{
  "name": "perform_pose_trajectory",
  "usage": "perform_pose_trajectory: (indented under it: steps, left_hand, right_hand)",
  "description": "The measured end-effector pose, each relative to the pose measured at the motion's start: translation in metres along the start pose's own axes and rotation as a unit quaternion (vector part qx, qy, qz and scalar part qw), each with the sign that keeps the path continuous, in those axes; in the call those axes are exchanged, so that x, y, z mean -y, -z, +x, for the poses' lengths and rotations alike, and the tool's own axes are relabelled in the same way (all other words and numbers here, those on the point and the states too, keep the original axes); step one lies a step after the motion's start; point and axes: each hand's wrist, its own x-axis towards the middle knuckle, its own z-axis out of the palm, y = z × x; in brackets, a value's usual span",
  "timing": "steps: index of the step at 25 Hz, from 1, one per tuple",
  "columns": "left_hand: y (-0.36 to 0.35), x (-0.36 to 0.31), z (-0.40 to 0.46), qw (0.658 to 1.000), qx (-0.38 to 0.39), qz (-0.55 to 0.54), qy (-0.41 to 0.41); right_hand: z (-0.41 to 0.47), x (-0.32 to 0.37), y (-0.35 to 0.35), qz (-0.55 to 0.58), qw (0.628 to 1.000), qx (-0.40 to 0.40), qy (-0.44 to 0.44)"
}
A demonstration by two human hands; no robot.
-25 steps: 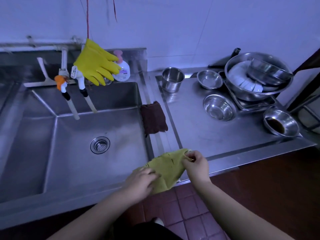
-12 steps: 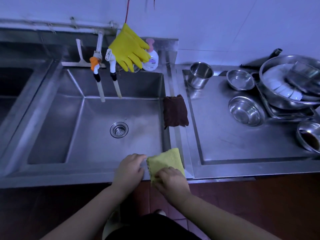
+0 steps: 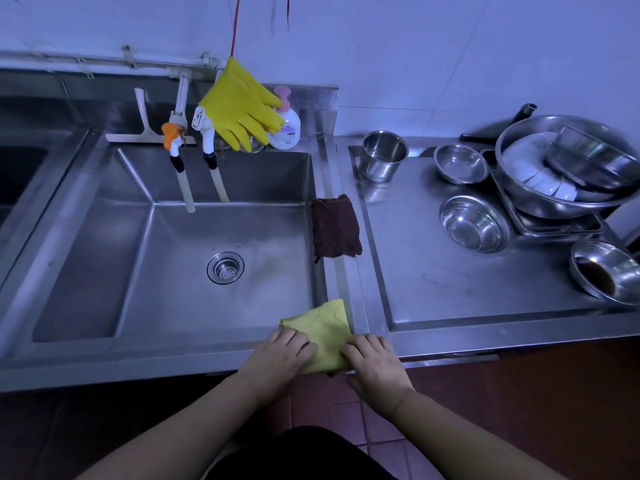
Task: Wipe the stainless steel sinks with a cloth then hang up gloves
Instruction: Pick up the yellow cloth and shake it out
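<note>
Head view looks down on a steel sink unit against a pale wall. Both hands are on a folded yellow cloth [image 3: 320, 332] that lies on the front rim of the sink [image 3: 166, 351], at the front right corner of the basin, its far edge reaching over the ridge toward the drainboard [image 3: 433, 271]. The left hand [image 3: 277, 358] rests on the cloth's left edge with fingers bent down onto it; the right hand [image 3: 372, 363] presses its right edge, fingertips curled against the fabric. Whether either thumb is tucked under the cloth cannot be told.

Yellow gloves [image 3: 240, 105] hang at the back edge of the sink, draped above the two taps [image 3: 192, 133], fingers pointing down and right, just in front of a pump bottle [image 3: 285, 124]. A white squeegee [image 3: 143, 128] leans along the back rim to the left of the taps. A dark brown cloth [image 3: 334, 226] lies over the ridge at the basin's right edge. On the drainboard stand a steel cup [image 3: 382, 155], several small steel bowls [image 3: 472, 225] and, at the far right corner, a big basin of dishes [image 3: 561, 168].
</note>
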Motion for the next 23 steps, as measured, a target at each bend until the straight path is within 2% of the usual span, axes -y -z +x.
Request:
perform_pose_trajectory:
  steps: [3,7,12,15,17,19,21,23]
  left_hand:
    - [-0.005,0.002,0.005,0.999,-0.043,0.019,-0.001]
    - [-0.004,0.005,0.004,0.998,-0.051,-0.036,0.005]
    - [0.010,0.006,0.003,0.991,-0.089,-0.066,0.074]
    - [0.032,0.022,0.012,0.982,-0.119,-0.080,0.125]
    - [0.051,0.044,0.026,0.968,-0.144,-0.125,0.165]
    - [0.074,0.072,0.047,0.948,-0.148,-0.187,0.213]
    - [0.093,0.102,0.072,0.919,-0.153,-0.250,0.265]
    - [0.112,0.131,0.100,0.876,-0.174,-0.325,0.312]
  right_hand:
    - [0.008,0.000,-0.003,-0.023,1.000,-0.011,0.003]
    - [0.013,-0.003,-0.006,-0.037,0.999,-0.035,0.015]
    - [0.016,-0.021,0.001,0.081,0.993,-0.078,0.029]
    - [0.035,-0.030,0.021,0.183,0.981,-0.064,0.006]
    - [0.065,-0.035,0.042,0.296,0.949,-0.041,-0.103]
    - [0.104,-0.046,0.059,0.415,0.886,-0.017,-0.204]
    - [0.145,-0.063,0.078,0.479,0.841,-0.021,-0.251]
    - [0.184,-0.078,0.097,0.513,0.810,-0.037,-0.281]
